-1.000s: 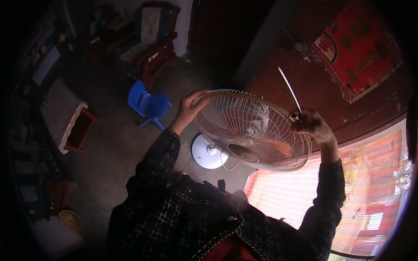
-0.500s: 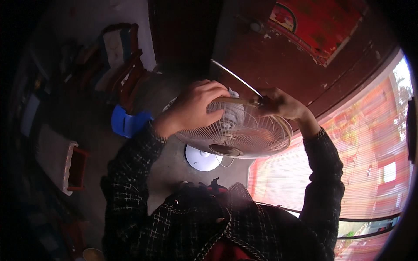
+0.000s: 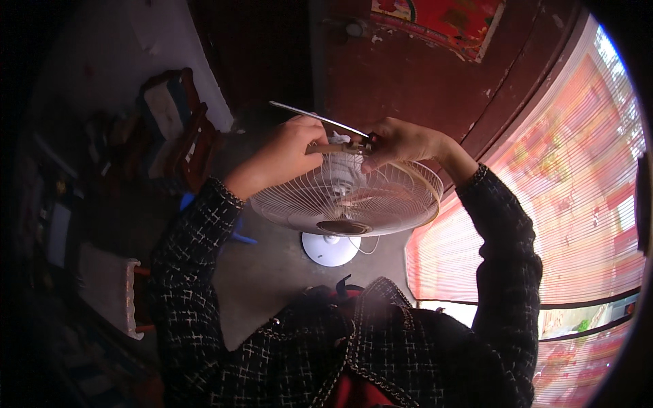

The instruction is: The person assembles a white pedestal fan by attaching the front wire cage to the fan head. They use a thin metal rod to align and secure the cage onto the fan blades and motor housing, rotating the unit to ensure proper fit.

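Note:
A standing fan with a round wire cage [image 3: 299, 194] is in front of me, its white round base [image 3: 330, 251] on the floor below. My left hand [image 3: 279, 155] is closed on the tan rim band [image 3: 333, 148] at the top of the cage, with fingertips partly hidden. Beside it, my right hand [image 3: 408, 144] grips a screwdriver by its dark handle, mostly covered by the fingers. The long metal shaft of the screwdriver [image 3: 316, 117] points left over my left hand. Right fingertips also reach the rim next to the band's joint.
A red-brown door [image 3: 422, 88] stands behind the fan. To the right hangs a sunlit striped curtain [image 3: 490, 245]. Wooden chairs [image 3: 180, 136] line the left wall, a covered stool [image 3: 109, 292] is at lower left, and a blue plastic thing [image 3: 241, 234] shows behind my left sleeve.
The view has shifted. The screwdriver shaft now lies flatter, its tip farther left over my left hand. My left fingers have moved from lying over the cage to pinching the rim band.

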Demonstrator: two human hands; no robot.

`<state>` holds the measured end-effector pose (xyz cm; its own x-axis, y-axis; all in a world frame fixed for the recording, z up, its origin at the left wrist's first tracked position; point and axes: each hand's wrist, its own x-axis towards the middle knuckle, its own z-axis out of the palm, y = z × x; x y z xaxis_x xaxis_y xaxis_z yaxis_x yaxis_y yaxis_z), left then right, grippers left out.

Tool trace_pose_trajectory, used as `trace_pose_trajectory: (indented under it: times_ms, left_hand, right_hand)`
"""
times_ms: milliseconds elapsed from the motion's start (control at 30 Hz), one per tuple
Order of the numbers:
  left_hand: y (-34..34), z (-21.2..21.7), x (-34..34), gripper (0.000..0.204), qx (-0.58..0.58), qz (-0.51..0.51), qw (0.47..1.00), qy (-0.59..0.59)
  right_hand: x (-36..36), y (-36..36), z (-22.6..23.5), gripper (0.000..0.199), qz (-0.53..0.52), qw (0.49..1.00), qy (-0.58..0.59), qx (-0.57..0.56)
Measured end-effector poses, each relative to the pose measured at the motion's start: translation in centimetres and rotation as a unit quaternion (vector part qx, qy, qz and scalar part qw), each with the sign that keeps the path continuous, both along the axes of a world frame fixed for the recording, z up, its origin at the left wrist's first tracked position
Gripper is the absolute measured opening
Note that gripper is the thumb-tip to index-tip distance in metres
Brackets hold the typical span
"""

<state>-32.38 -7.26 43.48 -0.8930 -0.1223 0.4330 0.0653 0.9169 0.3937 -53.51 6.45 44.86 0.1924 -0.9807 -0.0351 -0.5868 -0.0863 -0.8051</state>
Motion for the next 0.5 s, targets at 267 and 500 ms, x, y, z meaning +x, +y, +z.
trace_pose_trajectory:
  times_ms: [267,500]
  left_hand:
    - [0.1,0.1,0.0,0.01,0.029,-0.009,1.0,0.006]
    - [0.5,0.2,-0.1,0.009,0.046,0.001,0.999,0.023]
  right_hand:
    - [0.5,1.3,0.0,0.062,-0.019,0.999,-0.014,-0.034]
    - [-1.2,1.6,-0.1,0.065,-0.041,0.998,0.045,-0.019]
